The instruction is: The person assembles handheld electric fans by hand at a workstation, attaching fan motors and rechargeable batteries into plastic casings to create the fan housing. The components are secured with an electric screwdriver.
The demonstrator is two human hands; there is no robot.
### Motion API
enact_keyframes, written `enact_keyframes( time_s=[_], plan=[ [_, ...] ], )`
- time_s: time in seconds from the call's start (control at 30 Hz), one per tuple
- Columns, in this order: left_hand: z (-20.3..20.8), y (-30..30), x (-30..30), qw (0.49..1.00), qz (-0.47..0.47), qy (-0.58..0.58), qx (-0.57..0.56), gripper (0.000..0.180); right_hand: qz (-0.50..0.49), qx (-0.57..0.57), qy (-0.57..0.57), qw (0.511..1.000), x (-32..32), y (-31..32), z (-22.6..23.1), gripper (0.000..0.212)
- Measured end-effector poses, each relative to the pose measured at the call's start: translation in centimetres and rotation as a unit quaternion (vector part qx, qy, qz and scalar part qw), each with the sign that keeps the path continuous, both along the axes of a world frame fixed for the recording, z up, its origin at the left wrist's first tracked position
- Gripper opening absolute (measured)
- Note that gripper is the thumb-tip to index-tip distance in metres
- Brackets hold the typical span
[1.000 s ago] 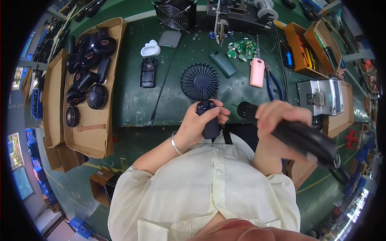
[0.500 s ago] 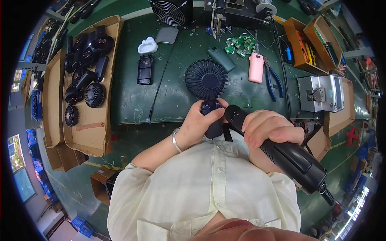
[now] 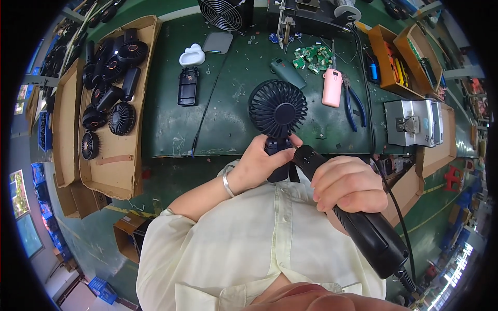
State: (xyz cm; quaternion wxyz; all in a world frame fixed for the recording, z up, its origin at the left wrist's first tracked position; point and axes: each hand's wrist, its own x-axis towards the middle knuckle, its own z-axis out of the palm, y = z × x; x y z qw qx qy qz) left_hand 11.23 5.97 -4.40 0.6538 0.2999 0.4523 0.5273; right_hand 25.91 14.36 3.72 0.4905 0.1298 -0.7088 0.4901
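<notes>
In my closed left hand [image 3: 258, 161] is a black handheld fan [image 3: 284, 112], its round slatted head upward over the table's front edge. The fingers and thumb wrap its handle just below the neck. My right hand [image 3: 353, 184] grips a black corded electric screwdriver [image 3: 374, 239], slanted with its cord end low at the right. The screwdriver's ribbed nose lies beside the fan's neck, close to my left thumb. Its bit is too small to make out, so I cannot tell whether it touches the fan.
At left, a cardboard tray [image 3: 115, 175] holds several black fans. On the green table lie a black handle shell [image 3: 188, 87], a white cloud-shaped dish [image 3: 192, 55], green circuit boards [image 3: 313, 57], a dark green case [image 3: 288, 73], a pink case [image 3: 332, 88] and blue-handled pliers [image 3: 348, 108]. A metal fixture [image 3: 410, 123] stands right.
The fan has shifted slightly right and its head has turned a little. My right hand has dropped toward my body, and the screwdriver's cord end has swung down and left. Both grips stay closed.
</notes>
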Motion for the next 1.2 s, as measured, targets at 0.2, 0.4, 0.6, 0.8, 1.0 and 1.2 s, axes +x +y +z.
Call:
enact_keyframes(
  time_s=[0.2,0.4,0.6,0.8,1.0,1.2],
  plan=[
    [0.2,0.2,0.6,0.991,0.068,-0.101,-0.055,0.017,-0.035,-0.016,0.033,0.999,0.2,-0.6,-0.2,0.018],
    [-0.7,0.3,1.2,0.988,0.054,-0.122,-0.082,0.015,0.03,-0.019,-0.01,0.999,-0.3,-0.6,-0.1,0.016],
    [-1.1,0.1,1.1,0.992,0.06,-0.093,-0.055,0.016,0.038,-0.007,-0.022,0.999,-1.3,-0.2,-0.7,0.015],
    [-0.3,0.5,0.2,0.995,0.014,-0.074,-0.06,0.014,0.056,-0.01,-0.008,0.998,-1.5,-0.1,-0.8,0.015],
    [0.1,-0.9,-0.4,0.993,0.064,-0.048,-0.087,0.016,0.046,-0.062,0.012,0.997,-1.6,-1.1,-1.0,0.022],
    [1.9,-1.6,-8.9,0.978,0.206,0.032,0.008,0.058,-0.204,-0.183,0.023,0.961,-1.9,-0.7,-2.9,0.078]
  ],
)
